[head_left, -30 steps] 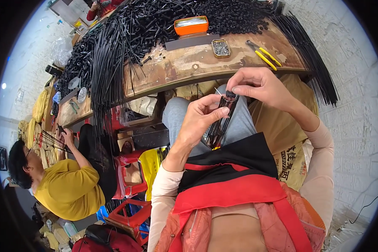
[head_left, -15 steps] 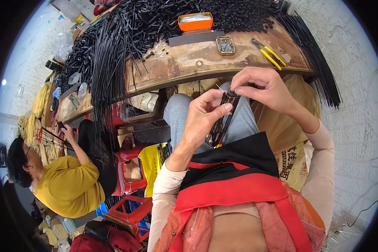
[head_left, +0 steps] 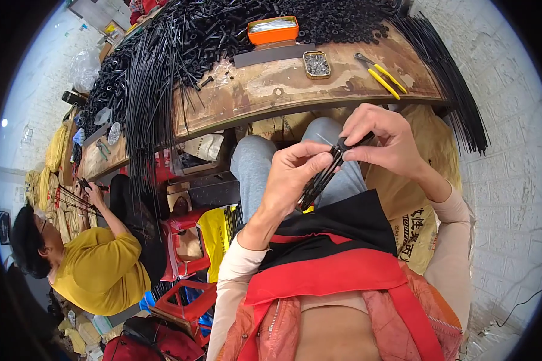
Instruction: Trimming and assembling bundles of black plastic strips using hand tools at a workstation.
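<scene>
A bundle of black rods (head_left: pixel 320 180) is gripped over the lap by the left hand (head_left: pixel 292 174). Its top cap (head_left: pixel 345 144) is pinched by the right hand (head_left: pixel 382 141). Since a second ago, both hands have hardly moved, so fitting appears ongoing.

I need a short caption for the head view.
Left hand and right hand hold black rods below a cluttered bench.

You see one orange tin (head_left: pixel 273 29), one small metal tin (head_left: pixel 317 64), one pair of yellow pliers (head_left: pixel 380 76), two red stools (head_left: pixel 184 301), and black rods (head_left: pixel 162 78) too many to count.
</scene>
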Action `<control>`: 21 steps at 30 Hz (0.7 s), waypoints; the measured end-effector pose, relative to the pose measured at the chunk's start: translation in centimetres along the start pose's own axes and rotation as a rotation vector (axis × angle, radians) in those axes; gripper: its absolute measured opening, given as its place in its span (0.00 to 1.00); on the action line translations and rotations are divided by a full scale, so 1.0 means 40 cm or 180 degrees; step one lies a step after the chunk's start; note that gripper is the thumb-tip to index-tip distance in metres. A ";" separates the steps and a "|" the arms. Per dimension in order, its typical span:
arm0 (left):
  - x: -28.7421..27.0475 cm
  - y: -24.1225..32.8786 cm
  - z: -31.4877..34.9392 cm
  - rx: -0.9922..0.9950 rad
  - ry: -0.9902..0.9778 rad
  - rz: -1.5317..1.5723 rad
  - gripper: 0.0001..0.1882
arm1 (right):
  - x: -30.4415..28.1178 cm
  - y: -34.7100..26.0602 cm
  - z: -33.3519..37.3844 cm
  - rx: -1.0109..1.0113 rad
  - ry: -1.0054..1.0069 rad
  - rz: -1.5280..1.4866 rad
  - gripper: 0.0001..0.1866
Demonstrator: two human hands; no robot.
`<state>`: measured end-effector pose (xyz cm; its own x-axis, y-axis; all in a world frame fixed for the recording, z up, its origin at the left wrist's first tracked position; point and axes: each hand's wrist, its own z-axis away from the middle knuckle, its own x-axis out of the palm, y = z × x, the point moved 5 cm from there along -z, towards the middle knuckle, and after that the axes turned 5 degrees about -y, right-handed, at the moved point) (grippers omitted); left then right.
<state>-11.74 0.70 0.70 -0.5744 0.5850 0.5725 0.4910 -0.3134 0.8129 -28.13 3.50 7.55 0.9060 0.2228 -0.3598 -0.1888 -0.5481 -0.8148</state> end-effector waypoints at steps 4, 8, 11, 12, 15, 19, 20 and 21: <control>0.013 -0.026 -0.007 -0.0399 -0.0127 0.0120 0.08 | -0.014 0.020 0.010 0.0088 -0.0053 -0.0713 0.12; 0.031 -0.040 -0.015 -0.0455 -0.0188 0.0247 0.08 | -0.026 0.039 0.011 -0.0008 -0.0128 -0.1217 0.12; 0.027 -0.053 -0.019 -0.0699 -0.0445 0.0338 0.08 | -0.024 0.052 0.015 -0.0179 -0.0309 -0.1312 0.12; 0.022 -0.055 -0.021 -0.0695 -0.0434 0.0332 0.08 | -0.020 0.055 0.015 -0.0186 -0.0316 -0.1321 0.12; 0.009 -0.001 -0.022 -0.0181 0.0443 -0.0818 0.10 | -0.004 0.060 0.015 -0.0177 0.0080 -0.1299 0.14; 0.054 0.077 0.028 0.1078 0.0971 -0.2651 0.11 | 0.056 0.055 -0.017 -0.0010 0.0722 -0.1186 0.21; 0.038 0.093 0.033 0.1088 0.0985 -0.2686 0.11 | 0.076 0.042 -0.028 -0.0232 0.0684 -0.0964 0.24; 0.014 0.106 0.029 0.0818 0.0855 -0.2351 0.12 | 0.091 0.043 -0.035 -0.0261 0.0794 -0.1076 0.25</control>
<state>-9.23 0.56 4.35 -0.9289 0.3643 -0.0670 0.0414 0.2818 0.9586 -24.64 2.23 5.49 0.9775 0.2047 0.0505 0.1562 -0.5423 -0.8255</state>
